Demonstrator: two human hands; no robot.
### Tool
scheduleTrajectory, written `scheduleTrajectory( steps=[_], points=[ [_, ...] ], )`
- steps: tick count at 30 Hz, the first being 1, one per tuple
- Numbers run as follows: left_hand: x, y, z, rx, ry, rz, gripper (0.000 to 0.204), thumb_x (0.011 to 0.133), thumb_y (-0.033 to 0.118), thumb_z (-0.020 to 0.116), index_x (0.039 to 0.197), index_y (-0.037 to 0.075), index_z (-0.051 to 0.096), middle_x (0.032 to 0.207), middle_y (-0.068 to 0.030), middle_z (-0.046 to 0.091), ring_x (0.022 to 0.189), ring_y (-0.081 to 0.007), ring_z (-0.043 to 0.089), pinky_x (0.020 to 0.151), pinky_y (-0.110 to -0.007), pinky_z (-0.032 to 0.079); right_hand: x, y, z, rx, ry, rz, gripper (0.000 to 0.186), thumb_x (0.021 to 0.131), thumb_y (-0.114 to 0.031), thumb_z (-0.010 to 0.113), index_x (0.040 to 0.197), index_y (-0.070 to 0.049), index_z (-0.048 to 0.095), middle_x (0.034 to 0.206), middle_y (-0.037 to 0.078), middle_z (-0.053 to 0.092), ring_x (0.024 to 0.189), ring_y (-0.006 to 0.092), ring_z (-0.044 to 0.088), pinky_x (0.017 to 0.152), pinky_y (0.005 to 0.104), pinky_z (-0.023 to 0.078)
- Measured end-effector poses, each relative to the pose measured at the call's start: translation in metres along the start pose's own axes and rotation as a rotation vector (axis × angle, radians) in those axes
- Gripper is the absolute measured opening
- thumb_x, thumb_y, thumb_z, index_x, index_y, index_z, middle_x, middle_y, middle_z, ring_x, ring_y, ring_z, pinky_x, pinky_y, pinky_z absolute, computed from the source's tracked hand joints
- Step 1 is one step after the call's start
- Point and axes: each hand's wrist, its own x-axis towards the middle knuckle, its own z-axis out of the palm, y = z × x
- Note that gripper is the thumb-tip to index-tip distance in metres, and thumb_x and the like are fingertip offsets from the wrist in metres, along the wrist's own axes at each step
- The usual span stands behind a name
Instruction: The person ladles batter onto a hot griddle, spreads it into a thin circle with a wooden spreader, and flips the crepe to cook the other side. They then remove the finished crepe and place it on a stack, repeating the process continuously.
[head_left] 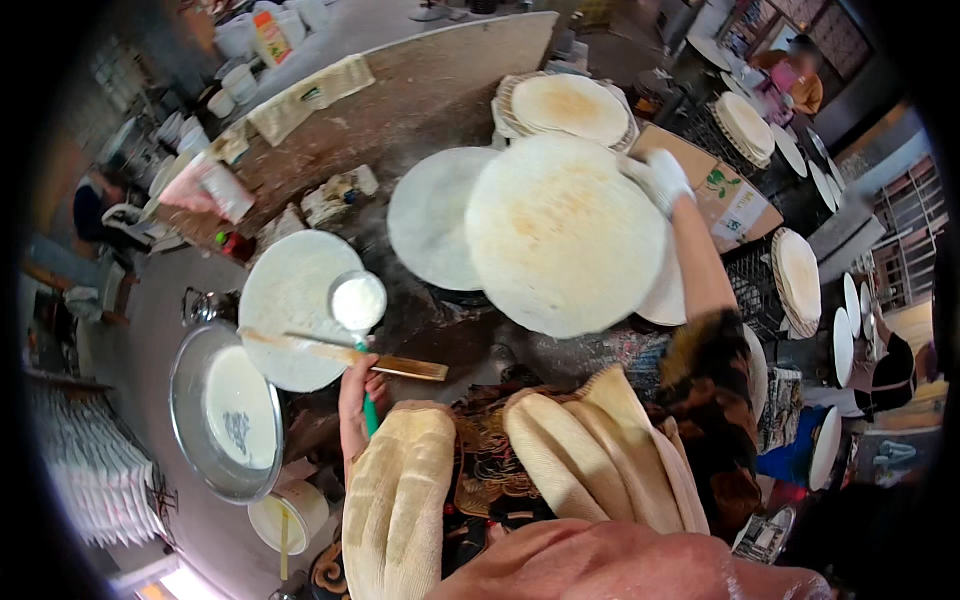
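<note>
- Biggest of all, the thin round flatbread (570, 240), browned in patches, out in front of the person and across part of the griddle behind it; whether the two touch, one cannot tell.
- There's that middle griddle (430, 220), pale and round, peeking out on the flatbread's left.
- Over to the left, the steel basin (190, 390), with white batter pooled inside.
- Just beside it, a left-hand pale disc (290, 285), flat and round.
- Up top, a stack of flatbreads (570, 108), the uppermost toasted in the middle.
- And the right hand (658, 180), in a white glove, has hold of the flatbread's upper right edge!
- A wooden spreader (410, 368), long and flat, lies crosswise at the left hand (358, 395), well apart from the right.
- That bare left hand is closed round the green-handled ladle (358, 302), its round bowl full of white over the disc.
</note>
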Motion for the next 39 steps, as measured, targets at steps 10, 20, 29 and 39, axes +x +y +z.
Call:
scheduleTrajectory(
  steps=[10,20,29,39],
  points=[
    [0.051,0.011,0.047,-0.319,0.04,0.083,0.019,0.091,0.012,0.055,0.074,0.011,0.045,0.05,0.006,0.036,0.036,-0.0037,0.036,0.029,-0.018,0.032,0.272,0.042,-0.052,-0.363,0.549,0.026,0.039,0.084,-0.055,0.049,0.111,-0.032,0.066,0.111,0.002,0.066,0.114,0.0285,0.051,0.093,0.0473,0.035],
    [0.075,0.026,0.101,-0.426,-0.009,0.089,0.022,0.092,0.01,0.052,0.071,0.011,0.044,0.05,0.0064,0.036,0.036,-0.0032,0.036,0.029,-0.018,0.034,0.284,0.112,0.059,-0.91,0.336,-0.361,0.031,0.088,-0.026,0.044,0.114,-0.031,0.06,0.113,0.0,0.061,0.119,0.0226,0.046,0.096,0.05,0.033],
    [0.084,0.025,0.116,-0.373,0.172,0.105,0.017,0.089,0.008,0.055,0.076,0.011,0.045,0.05,0.0061,0.038,0.035,-0.0036,0.038,0.028,-0.018,0.033,0.29,0.169,0.208,-0.722,0.251,-0.336,0.02,0.084,-0.021,0.049,0.099,-0.019,0.062,0.1,0.001,0.063,0.11,0.0228,0.049,0.09,0.0467,0.035],
    [0.093,0.003,0.099,-0.427,0.163,0.157,0.018,0.094,0.01,0.051,0.076,0.011,0.046,0.047,0.0057,0.035,0.033,-0.0041,0.034,0.027,-0.019,0.03,0.287,0.142,0.218,-0.865,0.056,-0.208,0.025,0.085,-0.018,0.05,0.106,-0.018,0.062,0.108,0.005,0.063,0.107,0.0265,0.056,0.088,0.049,0.042]
  ],
)
